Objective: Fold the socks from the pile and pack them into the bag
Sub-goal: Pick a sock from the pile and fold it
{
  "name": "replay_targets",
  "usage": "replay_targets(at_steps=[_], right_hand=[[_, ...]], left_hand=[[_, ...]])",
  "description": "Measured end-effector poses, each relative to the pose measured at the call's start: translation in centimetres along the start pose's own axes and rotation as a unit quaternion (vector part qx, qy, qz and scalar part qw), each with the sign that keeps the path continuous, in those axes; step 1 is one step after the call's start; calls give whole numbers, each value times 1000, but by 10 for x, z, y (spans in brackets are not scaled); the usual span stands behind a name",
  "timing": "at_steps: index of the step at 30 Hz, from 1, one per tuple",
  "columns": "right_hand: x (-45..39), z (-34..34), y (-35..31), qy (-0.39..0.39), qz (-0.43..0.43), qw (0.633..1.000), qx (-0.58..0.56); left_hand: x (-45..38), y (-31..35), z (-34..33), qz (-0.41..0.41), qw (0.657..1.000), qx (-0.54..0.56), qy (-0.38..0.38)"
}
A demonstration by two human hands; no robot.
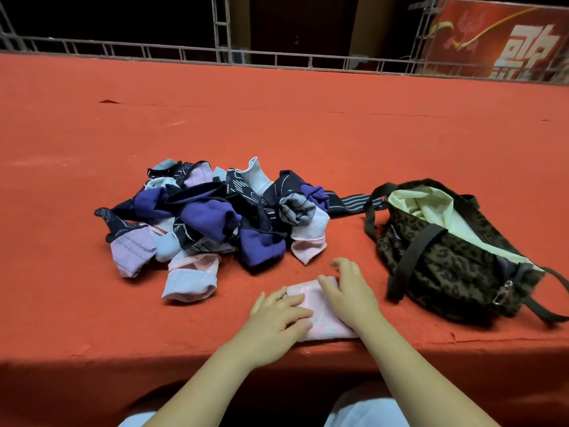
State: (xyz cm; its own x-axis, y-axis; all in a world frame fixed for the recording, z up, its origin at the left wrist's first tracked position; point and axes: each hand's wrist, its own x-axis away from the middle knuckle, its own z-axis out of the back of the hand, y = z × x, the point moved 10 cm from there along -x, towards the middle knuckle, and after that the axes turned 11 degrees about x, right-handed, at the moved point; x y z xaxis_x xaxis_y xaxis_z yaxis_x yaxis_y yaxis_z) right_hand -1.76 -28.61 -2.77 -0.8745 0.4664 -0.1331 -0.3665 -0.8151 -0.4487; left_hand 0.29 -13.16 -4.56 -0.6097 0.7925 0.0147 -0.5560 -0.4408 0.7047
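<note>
Head view showed both hands working 1 pink sock (pixel 320 315) at the near edge of the red table (pixel 277 118), so the step in hand was judged to be folding. The left hand (pixel 278 315) lay on the sock's left part with its fingers spread and nearly straight, pressing down and gripping nothing. The right hand (pixel 349 291) rested on the sock's right end, fingers relaxed and lightly bent over the cloth; whether any fingertip pinched an edge could not be told. The sock lay flat, seemingly already doubled, though its layers were too blurred to count.

Beyond the hands sat the pile of socks (pixel 212 214), a loose heap in purple, navy, pink and pale blue, near the pink sock but not touching it. The bag (pixel 455 251), leopard-patterned with dark straps, lay to the right, just beside the right hand, its mouth open and a pale lining showing. No folded sock could be seen inside, so the task looked barely begun.

The next move would likely call for pinching the folded sock so the fold held, then carrying it right into the open mouth, clear of the straps.

A red banner (pixel 498 38) at the far right bore large white characters, cut off and unreadable. No brand or label could be read on bag or socks.
</note>
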Motion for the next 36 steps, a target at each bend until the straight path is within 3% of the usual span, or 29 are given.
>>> replay_targets(at_steps=[2,5,7,9,18,24,26,31,34,36], right_hand=[[13,9,-4,-7,100,993,-62],[43,-1,1,-104,205,973,-14],[56,-10,11,-153,227,961,41],[56,-11,13,-150,225,961,63],[51,-2,13,-118,175,977,-21],[50,11,2,-31,98,987,-120],[44,12,-1,-11,67,990,-120],[18,5,-3,-3,-28,997,-68],[8,-3,8,-19,-78,996,39],[7,-3,11,-18,-78,991,109]], left_hand=[[3,-2,-1,-12,1000,-16,-5],[4,-2,1,-55,998,-21,-16],[3,-2,2,-75,997,-22,-27],[-2,-4,4,-72,997,-19,-16],[-1,-3,15,-59,994,43,80],[6,-9,21,-38,987,89,126],[9,-14,28,-11,979,102,177],[1,-24,42,82,952,139,259],[-8,-34,43,129,959,0,253],[-12,-45,38,180,959,-29,217]])
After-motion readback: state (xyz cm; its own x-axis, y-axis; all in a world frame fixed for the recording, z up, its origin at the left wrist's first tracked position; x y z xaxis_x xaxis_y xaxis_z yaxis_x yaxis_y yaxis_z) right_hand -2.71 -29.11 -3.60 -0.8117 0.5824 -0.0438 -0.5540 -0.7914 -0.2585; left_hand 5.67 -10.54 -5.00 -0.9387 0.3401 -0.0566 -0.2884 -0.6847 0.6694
